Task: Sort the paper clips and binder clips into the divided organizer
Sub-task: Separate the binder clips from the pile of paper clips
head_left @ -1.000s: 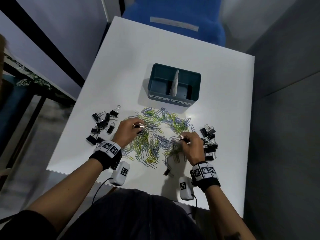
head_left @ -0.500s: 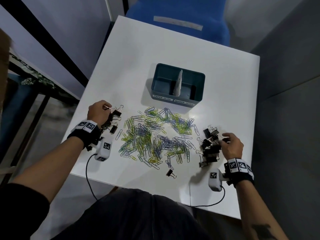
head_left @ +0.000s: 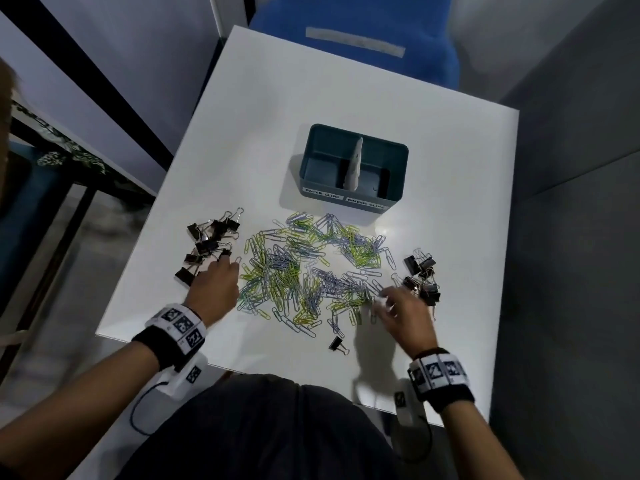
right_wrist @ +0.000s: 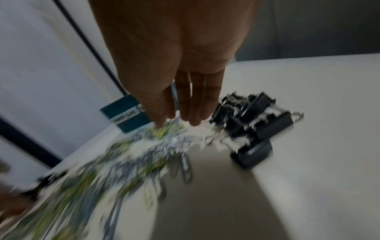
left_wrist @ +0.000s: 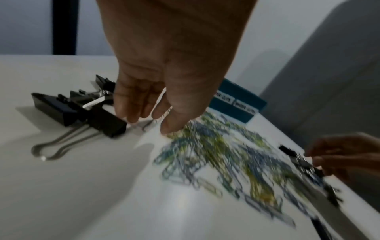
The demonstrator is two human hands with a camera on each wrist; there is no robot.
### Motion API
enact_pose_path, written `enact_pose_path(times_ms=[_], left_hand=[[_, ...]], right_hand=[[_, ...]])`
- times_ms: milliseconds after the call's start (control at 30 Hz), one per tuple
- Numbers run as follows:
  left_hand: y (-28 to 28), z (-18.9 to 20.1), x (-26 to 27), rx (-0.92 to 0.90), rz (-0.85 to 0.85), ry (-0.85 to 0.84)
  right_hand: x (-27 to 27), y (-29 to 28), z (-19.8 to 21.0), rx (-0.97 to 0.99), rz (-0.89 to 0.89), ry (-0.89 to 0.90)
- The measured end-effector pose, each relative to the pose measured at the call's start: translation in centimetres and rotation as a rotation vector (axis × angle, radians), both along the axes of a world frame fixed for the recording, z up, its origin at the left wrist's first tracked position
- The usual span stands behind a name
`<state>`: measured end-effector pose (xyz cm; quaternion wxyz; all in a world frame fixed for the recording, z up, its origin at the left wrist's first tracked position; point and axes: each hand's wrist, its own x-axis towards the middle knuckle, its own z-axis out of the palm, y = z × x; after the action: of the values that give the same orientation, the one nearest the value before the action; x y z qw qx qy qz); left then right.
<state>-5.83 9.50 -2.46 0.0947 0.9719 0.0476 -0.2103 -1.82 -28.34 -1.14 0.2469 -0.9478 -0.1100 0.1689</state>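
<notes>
Head view: both hands (head_left: 214, 289) hover, fingers down, over clips (head_left: 311, 268).

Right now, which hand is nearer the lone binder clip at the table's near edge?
Right. The right hand hovers just beside the lone binder clip; the left hand is across the paper clips.

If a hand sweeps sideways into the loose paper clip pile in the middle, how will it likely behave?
The paper clip pile would probably slide easily: thin wire clips lying flat on a smooth, glossy white table. Many overlap and cross, so some likely snag and drag along in clumps. Loose ones at the edges may scatter toward the lone binder clip.
</notes>
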Motion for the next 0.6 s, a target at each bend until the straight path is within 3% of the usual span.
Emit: enact_pose_path(times_ms=[67,167,433,600], left_hand=[[-0.9,-0.7,-0.8,0.028,-0.057,0.051],[-2.1,-1.3,-0.9,0.027,-0.073,0.014],[-5.3,0.2,0.5,-0.215,-0.095,-0.038],[-4.8,0.5,-0.8,-0.193,-0.234,-0.107]], right_hand=[[-2.0,1.3,-0.9,-0.066,0.192,0.104],[-3.6,2.8,-1.7,-0.146,0.281,0.173],[-6.2,6.6,-2.2,-0.164,0.555,0.034],[-6.9,5.2,-2.4,-0.139,0.577,-0.09]])
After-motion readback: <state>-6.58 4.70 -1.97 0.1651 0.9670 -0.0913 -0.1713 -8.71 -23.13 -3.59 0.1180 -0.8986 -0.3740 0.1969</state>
